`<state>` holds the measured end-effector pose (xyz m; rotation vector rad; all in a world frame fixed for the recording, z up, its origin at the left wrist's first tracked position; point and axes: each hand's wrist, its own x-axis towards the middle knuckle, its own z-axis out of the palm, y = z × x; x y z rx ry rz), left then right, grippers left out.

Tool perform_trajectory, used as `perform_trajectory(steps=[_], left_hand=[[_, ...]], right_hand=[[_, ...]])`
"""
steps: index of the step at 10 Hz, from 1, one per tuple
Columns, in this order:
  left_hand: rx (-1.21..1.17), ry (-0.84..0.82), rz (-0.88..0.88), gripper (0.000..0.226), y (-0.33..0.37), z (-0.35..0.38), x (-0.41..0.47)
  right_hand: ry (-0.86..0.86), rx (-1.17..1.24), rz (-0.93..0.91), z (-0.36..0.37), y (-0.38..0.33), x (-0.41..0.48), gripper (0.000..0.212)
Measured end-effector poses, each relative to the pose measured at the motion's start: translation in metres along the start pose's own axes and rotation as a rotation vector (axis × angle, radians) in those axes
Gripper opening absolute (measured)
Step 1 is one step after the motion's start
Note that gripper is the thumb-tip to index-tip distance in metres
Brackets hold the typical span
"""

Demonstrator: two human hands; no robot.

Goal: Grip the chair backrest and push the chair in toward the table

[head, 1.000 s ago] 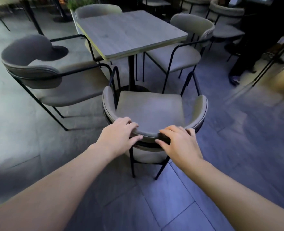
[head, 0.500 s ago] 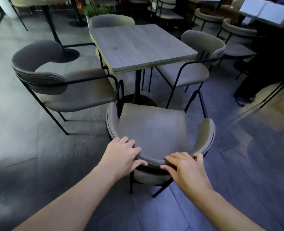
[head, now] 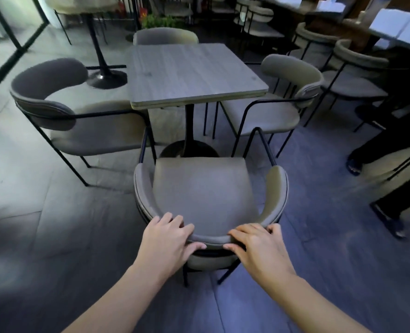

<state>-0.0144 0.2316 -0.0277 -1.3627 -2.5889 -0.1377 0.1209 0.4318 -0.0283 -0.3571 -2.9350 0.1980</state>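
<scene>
My left hand (head: 167, 239) and right hand (head: 259, 246) clasp the curved grey upholstered chair backrest (head: 210, 237); an even, straight push should slide it under the grey wood-grain surface (head: 192, 73) ahead.

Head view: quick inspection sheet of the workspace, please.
Surface: square wood-grain table, top bare.
Job's things: chair facing the table, seat front short of the table edge, not yet tucked in.
Clutter: nothing seen.
Hands: left hand and right hand both closed over the backrest.
Cables: nothing seen.
Surroundings: three more chairs around the table; a person's legs at right; more tables and chairs behind.
</scene>
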Motion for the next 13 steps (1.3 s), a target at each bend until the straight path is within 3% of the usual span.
perform_trajectory(steps=[7,12,13], left_hand=[[-0.013,-0.042,-0.243,0.048,0.115,0.012,0.068],[0.011,-0.182,-0.255,0.052,0.113,0.004,0.077],[-0.08,-0.132,-0.282,0.053,0.109,-0.038,0.095]], right_hand=[[-0.048,0.048,-0.207,-0.02,0.143,0.026,0.034],[-0.132,0.078,-0.228,-0.035,0.143,0.03,0.039],[-0.072,0.149,-0.234,-0.074,0.132,0.044,0.046]])
